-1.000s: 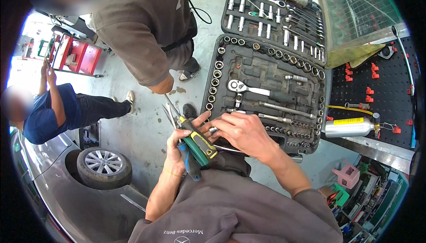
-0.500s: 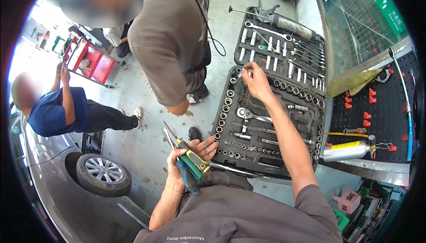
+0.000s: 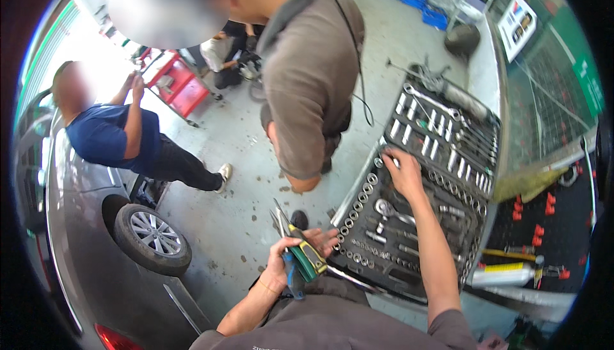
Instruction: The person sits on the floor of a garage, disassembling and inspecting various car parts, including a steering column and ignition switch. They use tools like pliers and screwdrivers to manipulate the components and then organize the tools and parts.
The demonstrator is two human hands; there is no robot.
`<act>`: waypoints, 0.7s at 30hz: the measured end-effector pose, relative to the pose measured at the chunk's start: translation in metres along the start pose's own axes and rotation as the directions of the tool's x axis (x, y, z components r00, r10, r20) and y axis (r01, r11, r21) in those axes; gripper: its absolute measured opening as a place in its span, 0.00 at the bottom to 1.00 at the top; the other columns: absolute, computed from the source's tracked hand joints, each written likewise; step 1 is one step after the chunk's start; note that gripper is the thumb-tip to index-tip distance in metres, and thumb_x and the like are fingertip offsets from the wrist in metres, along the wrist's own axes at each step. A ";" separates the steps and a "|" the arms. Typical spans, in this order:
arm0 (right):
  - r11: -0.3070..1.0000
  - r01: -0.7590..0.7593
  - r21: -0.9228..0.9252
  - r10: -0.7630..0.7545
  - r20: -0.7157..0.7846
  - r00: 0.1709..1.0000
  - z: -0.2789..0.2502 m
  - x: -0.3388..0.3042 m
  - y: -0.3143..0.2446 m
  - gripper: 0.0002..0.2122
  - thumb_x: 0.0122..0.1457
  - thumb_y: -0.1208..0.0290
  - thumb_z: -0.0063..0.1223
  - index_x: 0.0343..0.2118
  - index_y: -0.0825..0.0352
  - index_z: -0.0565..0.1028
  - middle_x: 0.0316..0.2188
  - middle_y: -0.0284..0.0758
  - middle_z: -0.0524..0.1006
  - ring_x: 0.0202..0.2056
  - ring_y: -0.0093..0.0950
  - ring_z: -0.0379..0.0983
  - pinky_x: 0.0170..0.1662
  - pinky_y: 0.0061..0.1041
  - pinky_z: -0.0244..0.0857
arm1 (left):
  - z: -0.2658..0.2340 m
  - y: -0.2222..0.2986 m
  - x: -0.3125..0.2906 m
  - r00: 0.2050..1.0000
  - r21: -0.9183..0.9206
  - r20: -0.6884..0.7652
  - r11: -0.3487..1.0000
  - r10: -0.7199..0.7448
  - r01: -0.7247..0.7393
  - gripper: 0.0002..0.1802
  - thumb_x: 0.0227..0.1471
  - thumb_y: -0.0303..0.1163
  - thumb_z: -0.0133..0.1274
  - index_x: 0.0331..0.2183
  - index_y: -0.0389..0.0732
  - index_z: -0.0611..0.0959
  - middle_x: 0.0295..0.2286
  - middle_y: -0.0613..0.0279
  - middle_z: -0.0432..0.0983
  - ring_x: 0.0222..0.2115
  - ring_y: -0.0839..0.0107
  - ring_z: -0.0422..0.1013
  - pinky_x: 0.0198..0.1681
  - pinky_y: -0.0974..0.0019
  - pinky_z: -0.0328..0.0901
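Observation:
My left hand (image 3: 276, 267) is closed round hand tools. One is a screwdriver with a green and yellow handle (image 3: 309, 259); another has a blue handle (image 3: 293, 276). Thin metal shafts point up and away, while several of my fingers stretch out beside the handles. My right hand (image 3: 407, 175) reaches over the upper left corner of an open socket set case (image 3: 358, 187), its fingertips pinched on a small shiny metal piece, partly hidden. Rows of sockets line the black tray around it. A ratchet (image 3: 384, 208) lies in the tray's middle.
A co-worker in a brown shirt (image 3: 313, 75) stands just beyond the case. Another person in blue (image 3: 112, 132) stands at the left beside a grey car (image 3: 83, 241). On the case's lid rests a caulking-gun-like tool (image 3: 464, 100). A black pegboard (image 3: 543, 222) stands at right.
The view has turned, so the case sits farther right and tilted. My right hand stays at the tray's upper left corner. The screwdrivers remain in my left hand.

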State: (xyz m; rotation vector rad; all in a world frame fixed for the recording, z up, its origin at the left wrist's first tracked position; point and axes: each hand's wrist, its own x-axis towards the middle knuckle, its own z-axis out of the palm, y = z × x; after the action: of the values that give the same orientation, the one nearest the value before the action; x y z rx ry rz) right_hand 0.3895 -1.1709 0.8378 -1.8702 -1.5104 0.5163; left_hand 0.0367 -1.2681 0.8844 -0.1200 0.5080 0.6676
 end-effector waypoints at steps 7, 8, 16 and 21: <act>0.863 -0.233 0.449 0.188 0.143 0.972 -0.006 -0.046 -0.043 0.10 0.65 0.70 0.58 0.40 0.74 0.83 0.24 0.33 0.81 0.23 0.17 0.72 0.28 0.20 0.64 | 0.008 0.001 -0.003 0.982 -0.057 0.188 0.998 0.009 0.002 0.25 0.47 0.33 0.55 0.48 0.39 0.76 0.70 0.37 0.49 0.73 0.47 0.44 0.76 0.47 0.41; 0.807 -0.270 0.525 0.176 0.223 0.959 -0.016 -0.063 -0.063 0.10 0.64 0.71 0.58 0.40 0.74 0.83 0.23 0.31 0.80 0.20 0.15 0.67 0.25 0.18 0.60 | 0.011 -0.001 0.002 0.972 -0.066 0.234 0.998 0.003 0.013 0.24 0.47 0.33 0.56 0.48 0.38 0.77 0.70 0.37 0.48 0.73 0.47 0.44 0.76 0.46 0.39; 0.894 -0.032 0.448 -0.109 0.286 0.952 -0.003 -0.154 -0.160 0.14 0.55 0.81 0.64 0.46 0.72 0.84 0.33 0.41 0.86 0.34 0.25 0.83 0.40 0.26 0.75 | -0.017 -0.008 0.007 0.970 -0.012 0.242 1.000 0.019 -0.016 0.25 0.52 0.33 0.52 0.51 0.32 0.77 0.67 0.41 0.60 0.61 0.52 0.68 0.69 0.50 0.60; 0.917 0.098 0.387 -0.221 0.288 0.932 -0.011 -0.167 -0.154 0.17 0.50 0.81 0.67 0.46 0.66 0.85 0.36 0.42 0.86 0.35 0.32 0.85 0.40 0.29 0.75 | 0.009 -0.016 0.002 0.960 0.006 0.280 1.000 -0.014 0.013 0.12 0.49 0.33 0.52 0.34 0.38 0.82 0.72 0.42 0.46 0.72 0.47 0.47 0.73 0.45 0.51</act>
State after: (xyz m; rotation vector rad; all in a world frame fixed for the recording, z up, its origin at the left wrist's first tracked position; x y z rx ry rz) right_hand 0.2475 -1.3180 0.9373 -1.4030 -1.6272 0.9959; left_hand 0.0510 -1.2770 0.8902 -0.0235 0.2356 0.6574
